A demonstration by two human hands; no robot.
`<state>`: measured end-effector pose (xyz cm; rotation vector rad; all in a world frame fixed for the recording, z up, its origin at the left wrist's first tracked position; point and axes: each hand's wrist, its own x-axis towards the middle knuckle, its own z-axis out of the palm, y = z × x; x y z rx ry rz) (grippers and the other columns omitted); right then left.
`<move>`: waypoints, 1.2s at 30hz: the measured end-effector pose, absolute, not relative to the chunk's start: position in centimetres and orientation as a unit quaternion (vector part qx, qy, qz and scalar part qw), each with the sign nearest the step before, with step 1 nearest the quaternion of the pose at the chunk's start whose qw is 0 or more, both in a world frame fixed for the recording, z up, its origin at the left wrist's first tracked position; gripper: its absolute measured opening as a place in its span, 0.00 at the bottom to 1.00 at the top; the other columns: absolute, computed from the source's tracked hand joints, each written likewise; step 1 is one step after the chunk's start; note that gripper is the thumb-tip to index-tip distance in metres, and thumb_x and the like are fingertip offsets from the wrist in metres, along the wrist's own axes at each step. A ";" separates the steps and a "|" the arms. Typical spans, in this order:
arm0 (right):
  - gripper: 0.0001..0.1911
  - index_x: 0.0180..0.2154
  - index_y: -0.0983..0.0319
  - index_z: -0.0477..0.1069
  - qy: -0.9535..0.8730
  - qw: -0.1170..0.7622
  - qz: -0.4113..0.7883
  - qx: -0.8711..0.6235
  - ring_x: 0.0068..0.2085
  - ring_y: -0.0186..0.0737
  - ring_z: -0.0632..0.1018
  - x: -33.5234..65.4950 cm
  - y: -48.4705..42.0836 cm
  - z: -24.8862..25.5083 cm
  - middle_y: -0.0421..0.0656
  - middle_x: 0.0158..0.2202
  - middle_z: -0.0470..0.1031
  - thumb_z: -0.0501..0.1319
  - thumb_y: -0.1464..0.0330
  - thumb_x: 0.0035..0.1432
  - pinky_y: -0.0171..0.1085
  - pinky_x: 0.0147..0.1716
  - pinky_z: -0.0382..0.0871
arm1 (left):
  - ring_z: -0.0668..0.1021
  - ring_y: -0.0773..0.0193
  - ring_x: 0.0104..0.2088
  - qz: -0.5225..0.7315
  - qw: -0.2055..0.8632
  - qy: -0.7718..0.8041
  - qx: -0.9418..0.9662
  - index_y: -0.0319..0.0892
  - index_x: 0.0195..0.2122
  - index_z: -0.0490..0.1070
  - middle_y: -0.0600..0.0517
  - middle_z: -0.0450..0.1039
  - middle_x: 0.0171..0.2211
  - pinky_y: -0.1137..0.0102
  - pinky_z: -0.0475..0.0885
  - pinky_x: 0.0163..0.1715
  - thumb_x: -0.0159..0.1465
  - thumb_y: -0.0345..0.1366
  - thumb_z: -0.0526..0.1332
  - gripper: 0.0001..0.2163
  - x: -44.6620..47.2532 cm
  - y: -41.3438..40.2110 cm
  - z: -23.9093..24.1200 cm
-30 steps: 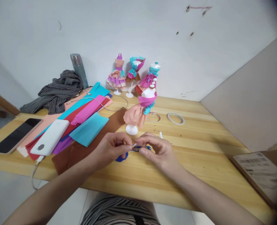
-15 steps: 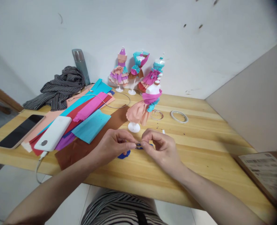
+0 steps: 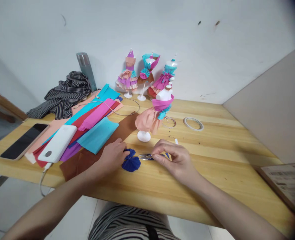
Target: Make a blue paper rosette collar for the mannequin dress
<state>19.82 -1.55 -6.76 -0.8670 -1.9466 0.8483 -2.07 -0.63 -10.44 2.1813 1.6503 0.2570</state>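
Observation:
My left hand (image 3: 113, 153) has its fingers curled at the left edge of a dark blue pleated paper rosette (image 3: 131, 164), which lies flat on the table; thumb and fingertips meet its edge. My right hand (image 3: 172, 158) is in a pinch, and whatever is between its fingertips is too small to make out. Beneath those fingertips lies a pair of thread snips (image 3: 145, 156), blades pointing left, its blue handles partly covered by the hand. Just beyond stands a small white dress form (image 3: 163, 95) wearing a peach and magenta paper dress (image 3: 148, 120) with a turquoise rosette.
Three more dressed forms (image 3: 128, 71) stand by the wall. Coloured paper sheets (image 3: 98, 135), a power bank (image 3: 58, 143), a phone (image 3: 24, 141), striped cloth (image 3: 68, 95) and a flask (image 3: 86, 71) occupy the left. Tape rolls (image 3: 193, 124) lie right; a cardboard box (image 3: 282, 183) sits at the right edge.
My hands have drawn apart. The left moved left and down to the blue rosette, uncovering more of it; the right shifted slightly right, still pinched, baring the snips' blades.

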 end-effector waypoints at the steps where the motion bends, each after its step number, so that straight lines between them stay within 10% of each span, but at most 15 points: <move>1: 0.08 0.26 0.61 0.73 -0.769 0.404 0.346 -0.353 0.28 0.37 0.74 19.9 -1.5 -7.0 0.42 0.25 0.74 0.61 0.69 0.58 0.36 0.29 0.66 | 0.75 0.58 0.35 0.087 0.203 0.589 0.777 0.40 0.30 0.72 0.47 0.70 0.33 0.66 0.66 0.36 0.63 0.35 0.55 0.09 -2.0 -0.7 -10.4; 7: 0.12 0.26 0.61 0.72 -0.680 0.388 0.478 -0.399 0.29 0.36 0.74 20.5 -1.1 -8.1 0.41 0.26 0.74 0.64 0.60 0.55 0.35 0.30 0.67 | 0.74 0.60 0.34 0.180 0.279 0.559 0.760 0.42 0.25 0.65 0.49 0.71 0.31 0.67 0.66 0.35 0.61 0.32 0.56 0.07 -2.3 -1.2 -9.9; 14: 0.17 0.25 0.61 0.72 -0.578 0.367 0.620 -0.383 0.54 0.50 0.73 20.6 -0.7 -6.5 0.49 0.54 0.72 0.69 0.54 0.48 0.47 0.51 0.66 | 0.75 0.63 0.32 0.374 0.428 0.481 0.667 0.42 0.29 0.64 0.51 0.72 0.30 0.69 0.69 0.34 0.64 0.41 0.56 0.10 -2.4 -2.0 -7.2; 19: 0.16 0.25 0.59 0.74 -0.638 0.355 0.582 -0.358 0.58 0.53 0.68 20.3 -1.4 -3.3 0.50 0.44 0.77 0.67 0.54 0.50 0.49 0.50 0.67 | 0.73 0.66 0.28 0.435 0.359 0.503 0.655 0.41 0.28 0.65 0.53 0.72 0.26 0.72 0.68 0.29 0.63 0.39 0.57 0.08 -1.8 -2.3 -3.9; 26: 0.15 0.23 0.61 0.73 -0.716 0.415 0.463 -0.316 0.37 0.40 0.76 19.3 -0.6 0.4 0.46 0.37 0.76 0.65 0.58 0.54 0.37 0.34 0.72 | 0.75 0.66 0.27 0.495 0.260 0.480 0.676 0.42 0.28 0.68 0.54 0.74 0.24 0.73 0.69 0.29 0.62 0.37 0.59 0.07 -0.6 -1.5 -0.3; 36: 0.10 0.26 0.60 0.74 -0.733 0.530 0.323 -0.279 0.35 0.37 0.75 21.8 0.7 3.4 0.45 0.37 0.75 0.65 0.63 0.56 0.35 0.32 0.71 | 0.80 0.57 0.39 0.556 0.544 0.295 0.555 0.42 0.51 0.66 0.47 0.79 0.39 0.65 0.74 0.39 0.52 0.47 0.70 0.28 2.8 0.4 3.2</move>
